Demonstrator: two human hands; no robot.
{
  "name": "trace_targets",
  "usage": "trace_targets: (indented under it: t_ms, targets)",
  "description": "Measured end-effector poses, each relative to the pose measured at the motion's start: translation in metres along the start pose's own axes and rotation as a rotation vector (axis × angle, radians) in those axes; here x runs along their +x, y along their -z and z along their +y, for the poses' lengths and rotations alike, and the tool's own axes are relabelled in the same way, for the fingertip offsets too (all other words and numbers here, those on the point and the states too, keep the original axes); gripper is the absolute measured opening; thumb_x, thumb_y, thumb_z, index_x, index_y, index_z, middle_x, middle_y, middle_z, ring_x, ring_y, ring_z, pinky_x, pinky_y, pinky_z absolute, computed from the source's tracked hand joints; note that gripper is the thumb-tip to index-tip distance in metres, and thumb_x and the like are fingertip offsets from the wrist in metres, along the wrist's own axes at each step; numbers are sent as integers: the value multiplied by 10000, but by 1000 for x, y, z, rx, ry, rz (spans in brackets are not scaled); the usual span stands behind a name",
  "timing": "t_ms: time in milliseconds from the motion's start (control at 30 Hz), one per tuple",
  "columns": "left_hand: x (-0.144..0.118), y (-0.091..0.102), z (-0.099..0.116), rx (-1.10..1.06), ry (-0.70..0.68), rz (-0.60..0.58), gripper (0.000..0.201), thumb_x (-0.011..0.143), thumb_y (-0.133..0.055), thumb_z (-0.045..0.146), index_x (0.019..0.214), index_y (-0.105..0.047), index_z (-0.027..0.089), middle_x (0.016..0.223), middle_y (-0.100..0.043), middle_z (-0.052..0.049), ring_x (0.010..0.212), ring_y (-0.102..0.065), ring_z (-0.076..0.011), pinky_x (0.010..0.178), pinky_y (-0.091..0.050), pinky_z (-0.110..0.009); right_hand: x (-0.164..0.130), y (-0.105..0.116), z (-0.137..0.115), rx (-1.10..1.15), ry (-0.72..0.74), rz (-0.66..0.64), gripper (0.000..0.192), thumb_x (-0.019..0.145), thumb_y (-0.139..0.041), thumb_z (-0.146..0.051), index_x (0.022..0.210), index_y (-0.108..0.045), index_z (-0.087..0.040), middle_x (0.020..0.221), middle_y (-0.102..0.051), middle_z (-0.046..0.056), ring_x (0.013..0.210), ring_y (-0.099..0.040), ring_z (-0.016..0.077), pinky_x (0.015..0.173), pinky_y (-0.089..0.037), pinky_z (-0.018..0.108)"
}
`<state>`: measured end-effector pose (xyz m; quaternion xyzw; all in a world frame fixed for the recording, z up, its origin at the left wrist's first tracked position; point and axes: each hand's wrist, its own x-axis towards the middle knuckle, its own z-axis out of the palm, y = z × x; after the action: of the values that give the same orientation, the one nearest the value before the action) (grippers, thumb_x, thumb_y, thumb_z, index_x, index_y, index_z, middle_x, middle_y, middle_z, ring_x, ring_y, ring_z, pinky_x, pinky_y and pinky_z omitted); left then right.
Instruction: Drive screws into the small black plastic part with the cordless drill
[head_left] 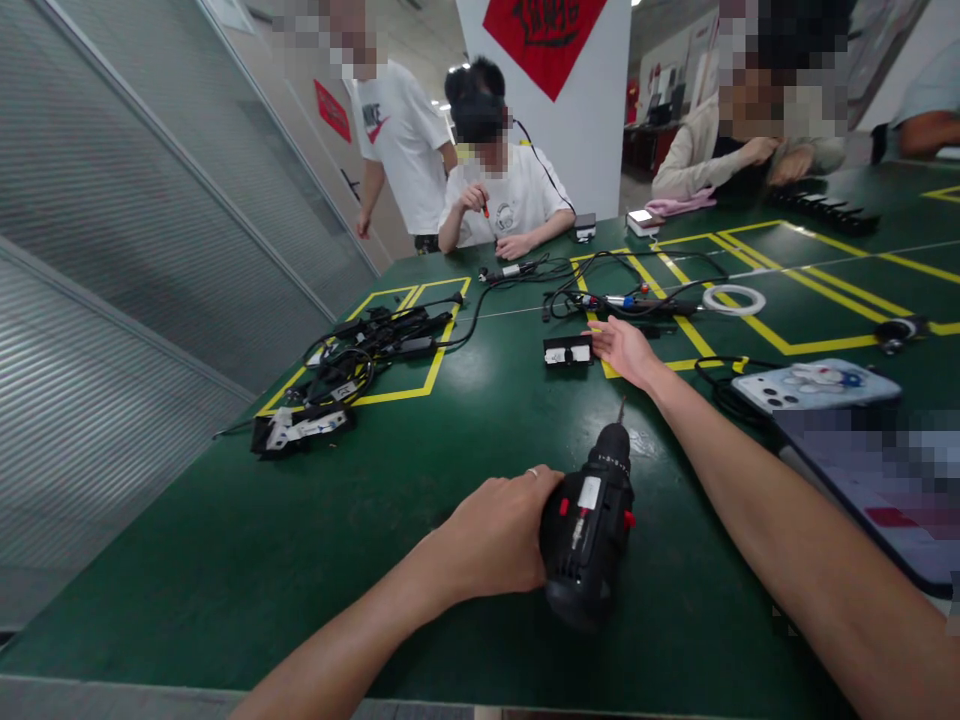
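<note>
My left hand [499,525] is wrapped round the grip of a black cordless drill [589,530] with red buttons. The drill stands over the near middle of the green table, its bit pointing away from me. Farther off, my right hand [622,350] lies palm up with its fingers stretched out. Its fingertips are beside a small black bracket with white pieces [568,352]; whether they touch it I cannot tell. Behind that hand lies a blue and black pen-like tool [630,303] with a cable.
At the left lie a heap of black cables and adapters [375,345] and a black-and-white part [300,428]. A phone [817,385] and a tablet-like screen [885,500] lie right of my right arm. A white ring [735,299] sits farther back. Co-workers are across the table, one holding a screwdriver.
</note>
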<state>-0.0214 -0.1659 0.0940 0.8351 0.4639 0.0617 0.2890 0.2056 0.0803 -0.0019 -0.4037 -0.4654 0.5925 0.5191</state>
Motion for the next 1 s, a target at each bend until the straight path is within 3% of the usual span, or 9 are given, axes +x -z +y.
trace_targets:
  t_ms: [167, 267, 367, 600, 733, 900, 967, 1000]
  targets:
    - [1, -14, 4, 182, -32, -73, 657, 690, -693, 482, 1263, -523, 208, 1158, -591, -135, 901, -649, -307, 721, -474, -376, 2, -1, 1, 101, -53, 24, 289, 891, -476, -409, 975, -633, -182, 989, -721, 116, 1020, -659, 226, 994, -481, 387]
    - [0, -13, 2, 176, -49, -126, 844, 642, -738, 490, 1377, -425, 215, 1259, -530, -141, 969, -634, -306, 770, -490, -381, 5, 1, 7, 137, -36, 3, 184, 854, -558, -289, 969, -654, -182, 1002, -725, 87, 981, -670, 198, 1018, -468, 369]
    - [-3, -6, -2, 132, -88, -206, 927, 660, -741, 474, 1458, -328, 246, 1348, -475, -138, 1031, -622, -297, 835, -492, -389, 7, 2, 11, 121, 2, -19, 201, 832, -548, -169, 986, -675, -180, 1016, -728, 67, 959, -679, 183, 1029, -463, 377]
    - [7, -15, 1, 188, -126, -157, 895, 692, -738, 459, 1453, -339, 210, 1331, -506, -151, 1034, -625, -330, 825, -504, -416, 3, -3, 12, -19, 55, -6, 173, 813, -651, -210, 967, -727, -187, 972, -730, 50, 981, -668, 187, 994, -482, 362]
    - [13, -21, 10, 209, -143, -122, 876, 727, -710, 486, 1456, -334, 180, 1350, -505, -167, 1064, -621, -345, 843, -509, -427, 8, 2, 17, -116, 80, -6, 236, 809, -611, -150, 1011, -730, -177, 917, -723, 35, 897, -670, 163, 923, -507, 338]
    - [17, 4, 2, 57, -215, -211, 887, 728, -689, 595, 1459, -356, 216, 1370, -517, -129, 1119, -606, -289, 902, -505, -386, 16, 6, 25, -100, 88, 20, 284, 793, -530, -55, 965, -737, -144, 844, -718, 39, 796, -662, 138, 843, -520, 288]
    - [32, 16, -14, 37, -222, -114, 703, 820, -597, 590, 1400, -446, 222, 1309, -562, -102, 1119, -599, -246, 928, -497, -366, 16, 5, 26, -81, 87, 13, 276, 796, -525, -55, 948, -737, -144, 827, -717, 36, 777, -661, 134, 820, -524, 276]
    - [45, 20, -24, 63, -208, 4, 611, 865, -550, 562, 1357, -493, 205, 1261, -583, -103, 1098, -601, -231, 935, -494, -363, 16, 4, 26, -74, 87, 7, 271, 796, -525, -54, 939, -736, -144, 823, -717, 34, 774, -661, 134, 813, -524, 271]
